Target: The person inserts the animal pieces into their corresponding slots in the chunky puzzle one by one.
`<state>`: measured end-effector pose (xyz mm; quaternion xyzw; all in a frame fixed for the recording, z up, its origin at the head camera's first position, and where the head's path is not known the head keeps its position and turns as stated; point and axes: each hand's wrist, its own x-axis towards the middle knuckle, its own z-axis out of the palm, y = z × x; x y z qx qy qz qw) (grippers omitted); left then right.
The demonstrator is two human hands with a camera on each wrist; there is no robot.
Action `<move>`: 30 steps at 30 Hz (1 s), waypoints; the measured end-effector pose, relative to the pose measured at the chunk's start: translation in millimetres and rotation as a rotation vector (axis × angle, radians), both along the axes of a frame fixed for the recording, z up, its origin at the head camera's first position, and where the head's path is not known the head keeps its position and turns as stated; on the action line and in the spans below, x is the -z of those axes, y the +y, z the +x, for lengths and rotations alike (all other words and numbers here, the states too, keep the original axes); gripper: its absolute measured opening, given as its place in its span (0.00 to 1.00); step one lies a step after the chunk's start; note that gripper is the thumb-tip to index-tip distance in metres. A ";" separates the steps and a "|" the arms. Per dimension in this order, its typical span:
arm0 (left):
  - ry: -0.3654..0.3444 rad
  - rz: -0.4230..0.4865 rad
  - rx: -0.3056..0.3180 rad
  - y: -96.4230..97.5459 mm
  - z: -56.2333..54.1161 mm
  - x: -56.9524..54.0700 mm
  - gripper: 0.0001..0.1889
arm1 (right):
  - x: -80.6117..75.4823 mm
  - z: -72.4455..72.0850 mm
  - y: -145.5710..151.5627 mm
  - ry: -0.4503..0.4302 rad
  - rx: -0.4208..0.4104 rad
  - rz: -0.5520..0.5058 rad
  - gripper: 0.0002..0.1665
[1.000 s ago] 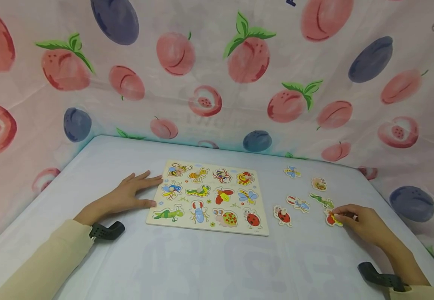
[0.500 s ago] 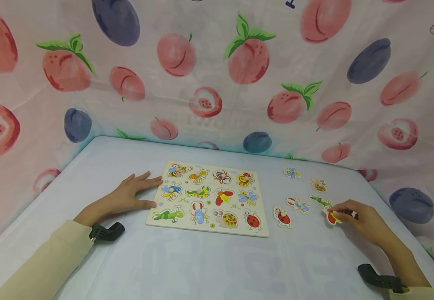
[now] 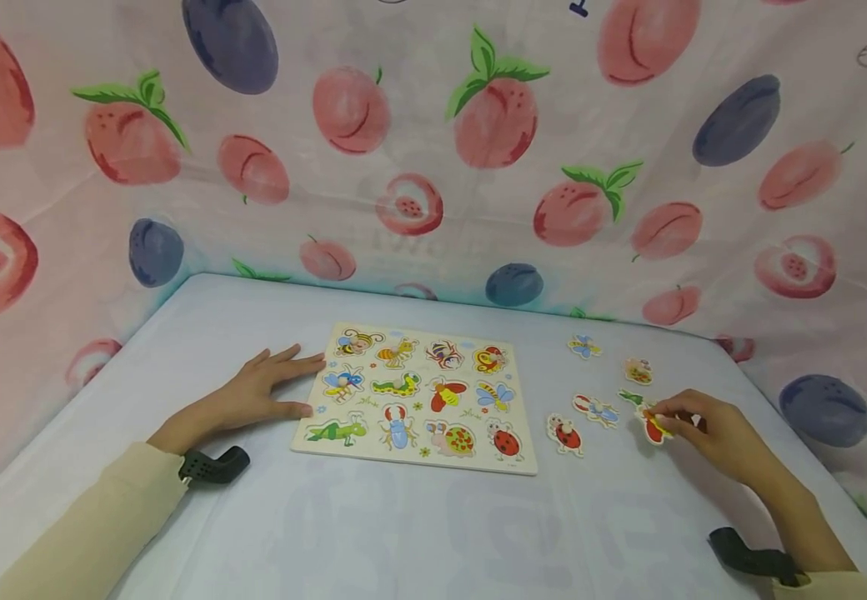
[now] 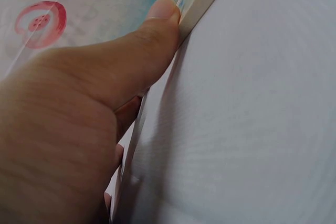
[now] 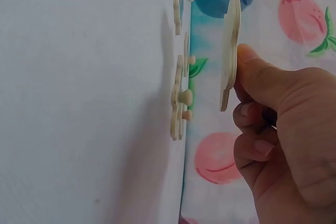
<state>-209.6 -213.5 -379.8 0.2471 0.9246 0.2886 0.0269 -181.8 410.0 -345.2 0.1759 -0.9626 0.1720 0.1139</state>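
Left hand [image 3: 255, 392] outspread, the right [image 3: 714, 429] pinches a piece [image 5: 230, 53], perhaps insect-shaped, clearly airborne only in its wrist view.

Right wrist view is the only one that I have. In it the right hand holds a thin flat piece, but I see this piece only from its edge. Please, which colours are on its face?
Observer: In the head view, the face of the held piece shows red and yellow.
Operator: Thank you. And where is the left hand? It is outside of my picture.
Observer: It lies at the left edge of the puzzle board, with its thumb touching that edge.
Operator: Understood. Which loose piece is nearest to this board?
Observer: The ladybird piece, on the table just to the right of it.
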 end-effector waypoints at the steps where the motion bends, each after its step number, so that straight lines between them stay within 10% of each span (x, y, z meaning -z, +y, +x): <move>1: 0.003 0.001 0.001 0.4 -0.1 0.0 0.42 | -0.6 0.6 -0.5 0.010 -0.007 0.000 0.10; 30: 0.016 0.020 0.013 -1.1 0.7 0.5 0.41 | -27.8 -25.2 -58.2 0.062 -0.219 -0.037 0.14</move>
